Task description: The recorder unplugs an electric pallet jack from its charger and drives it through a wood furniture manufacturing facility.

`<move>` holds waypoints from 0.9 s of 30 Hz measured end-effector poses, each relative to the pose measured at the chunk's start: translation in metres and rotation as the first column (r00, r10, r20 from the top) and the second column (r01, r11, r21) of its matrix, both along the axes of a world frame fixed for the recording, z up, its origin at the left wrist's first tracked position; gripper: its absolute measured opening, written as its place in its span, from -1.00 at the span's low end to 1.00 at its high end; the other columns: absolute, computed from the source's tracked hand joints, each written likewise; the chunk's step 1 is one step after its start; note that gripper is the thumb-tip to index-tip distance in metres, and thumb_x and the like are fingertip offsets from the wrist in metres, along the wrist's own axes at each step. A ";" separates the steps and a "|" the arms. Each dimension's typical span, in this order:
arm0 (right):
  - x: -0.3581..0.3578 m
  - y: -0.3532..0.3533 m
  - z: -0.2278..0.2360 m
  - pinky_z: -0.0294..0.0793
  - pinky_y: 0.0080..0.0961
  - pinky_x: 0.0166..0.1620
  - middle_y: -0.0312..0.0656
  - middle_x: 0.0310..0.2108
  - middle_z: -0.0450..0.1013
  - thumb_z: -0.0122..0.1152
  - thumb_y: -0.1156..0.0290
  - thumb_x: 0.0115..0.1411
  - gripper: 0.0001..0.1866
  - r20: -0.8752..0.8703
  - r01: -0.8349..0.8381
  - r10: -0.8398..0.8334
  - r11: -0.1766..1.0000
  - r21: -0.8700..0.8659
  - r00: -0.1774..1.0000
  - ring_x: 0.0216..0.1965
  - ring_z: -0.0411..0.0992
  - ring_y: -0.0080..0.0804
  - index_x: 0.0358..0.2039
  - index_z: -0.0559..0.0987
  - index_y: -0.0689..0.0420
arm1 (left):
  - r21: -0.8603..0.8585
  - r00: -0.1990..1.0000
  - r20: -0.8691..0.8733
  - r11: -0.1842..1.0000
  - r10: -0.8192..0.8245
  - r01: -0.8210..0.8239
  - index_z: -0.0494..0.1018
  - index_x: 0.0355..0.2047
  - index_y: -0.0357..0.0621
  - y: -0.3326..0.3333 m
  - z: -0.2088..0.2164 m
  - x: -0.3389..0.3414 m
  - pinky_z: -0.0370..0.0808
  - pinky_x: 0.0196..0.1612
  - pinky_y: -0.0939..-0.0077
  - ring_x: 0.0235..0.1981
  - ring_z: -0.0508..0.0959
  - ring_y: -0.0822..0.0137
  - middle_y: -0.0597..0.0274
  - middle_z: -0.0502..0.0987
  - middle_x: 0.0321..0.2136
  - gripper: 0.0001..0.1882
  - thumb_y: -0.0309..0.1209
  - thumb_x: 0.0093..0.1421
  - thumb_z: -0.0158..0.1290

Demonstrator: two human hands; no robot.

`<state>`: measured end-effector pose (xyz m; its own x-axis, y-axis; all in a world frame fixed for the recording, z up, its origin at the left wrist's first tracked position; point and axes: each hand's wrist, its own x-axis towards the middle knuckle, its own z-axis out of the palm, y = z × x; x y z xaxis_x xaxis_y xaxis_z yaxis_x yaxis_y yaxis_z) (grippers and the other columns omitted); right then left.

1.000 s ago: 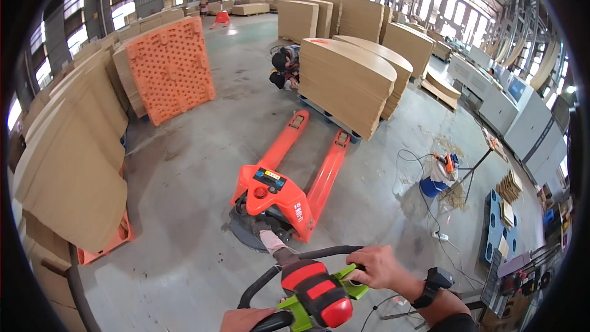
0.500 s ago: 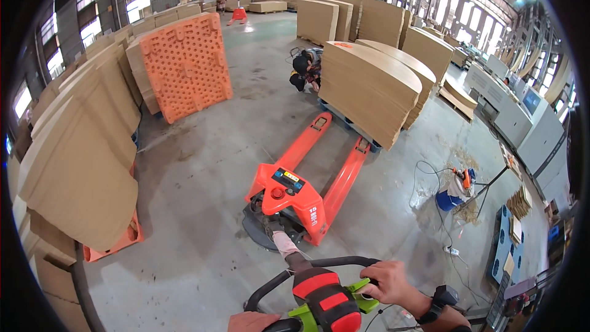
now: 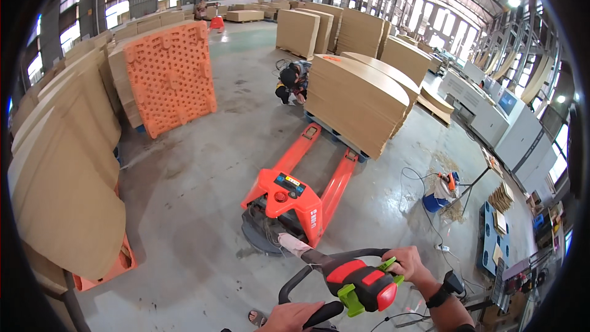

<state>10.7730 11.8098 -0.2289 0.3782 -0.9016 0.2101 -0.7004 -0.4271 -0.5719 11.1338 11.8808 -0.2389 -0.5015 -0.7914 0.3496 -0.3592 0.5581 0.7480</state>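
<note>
Both my hands are on the control handle [image 3: 362,286] of a red electric pallet jack [image 3: 283,193]; the handle is black and red with green levers. My right hand [image 3: 407,264], with a dark watch on its wrist, closes round the right side beside a green lever. My left hand [image 3: 292,316] wraps the black grip on the left. The jack's two forks [image 3: 335,187] point away from me, their far ends at the edge of a blue pallet [image 3: 337,135] bearing a tall stack of brown boards [image 3: 353,101]. Whether the tips reach under it I cannot tell.
A person [image 3: 291,83] crouches left of the board stack. An upright orange plastic pallet [image 3: 170,77] and curved brown boards [image 3: 67,178] stand at left. At right are a blue bucket [image 3: 435,201], cables on the floor, a blue pallet [image 3: 491,240] and grey machines [image 3: 467,98].
The control handle has swung to the right, and both hands have gone with it. The view has shifted slightly; a sandalled foot now shows below. The crouching person's head has lowered.
</note>
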 end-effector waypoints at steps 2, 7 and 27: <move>0.004 -0.002 0.004 0.44 -0.32 -0.43 -0.16 -0.55 0.48 0.07 -0.18 0.18 -0.48 0.014 0.032 -0.032 0.999 -0.019 0.999 -0.49 0.48 -0.06 -0.42 0.57 0.08 | 0.029 0.997 0.005 0.997 -0.075 0.074 0.47 -0.02 -0.17 -0.013 0.001 0.006 0.50 -0.08 0.13 -0.16 0.56 -0.11 -0.05 0.57 -0.22 -0.47 -0.55 -0.11 0.12; 0.023 -0.023 0.007 0.44 -0.34 -0.44 -0.16 -0.57 0.48 0.09 -0.19 0.16 -0.49 0.009 0.035 -0.035 0.999 -0.009 0.999 -0.50 0.49 -0.08 -0.41 0.59 0.07 | 0.030 0.997 -0.020 0.996 -0.080 0.081 0.47 -0.03 -0.16 -0.035 -0.006 0.027 0.50 -0.08 0.14 -0.14 0.56 -0.10 -0.05 0.57 -0.20 -0.47 -0.48 -0.11 0.17; 0.153 -0.119 0.080 0.39 -0.28 -0.50 -0.22 -0.62 0.47 0.16 -0.16 0.14 -0.53 -0.089 0.132 -0.122 0.984 0.122 0.989 -0.51 0.48 -0.13 -0.42 0.62 0.04 | 0.133 0.989 0.009 0.980 -0.150 0.148 0.56 -0.12 -0.05 -0.196 0.071 0.161 0.44 -0.39 0.23 -0.44 0.55 -0.03 0.09 0.60 -0.38 -0.49 -0.45 -0.21 0.17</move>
